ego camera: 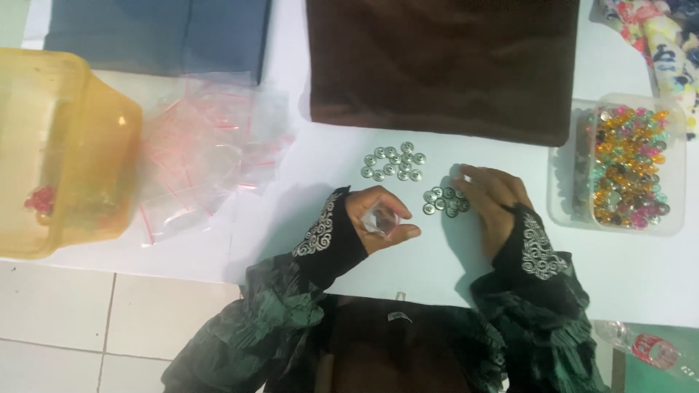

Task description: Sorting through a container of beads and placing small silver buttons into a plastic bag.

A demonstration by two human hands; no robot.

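Resting just below the centre of the frame, the left hand (380, 218) is curled, thumb and fingers closed on a small clear plastic bag (378, 220). The bag is crumpled in the grip, so its long axis and the way its mouth points cannot be told. The right hand (494, 198), right of centre, lies palm down and flat on the white table (320, 167), fingers spread narrowly and pointing toward the left of the frame; it holds nothing, and its fingertips touch a small cluster of silver round buttons (444, 201). These lie flat in a loose clump between the two hands.

A second group of silver buttons (393, 163) sits just above, near the frame's centre, spreading a little wider left to right than up and down. A folded dark brown cloth (440, 65) fills the upper middle. At upper left lie a blue cloth (156, 33), a yellow translucent tub (62, 149) and a heap of clear zip bags (207, 149) with red strips. At the right edge stands a clear box of coloured beads (630, 164).
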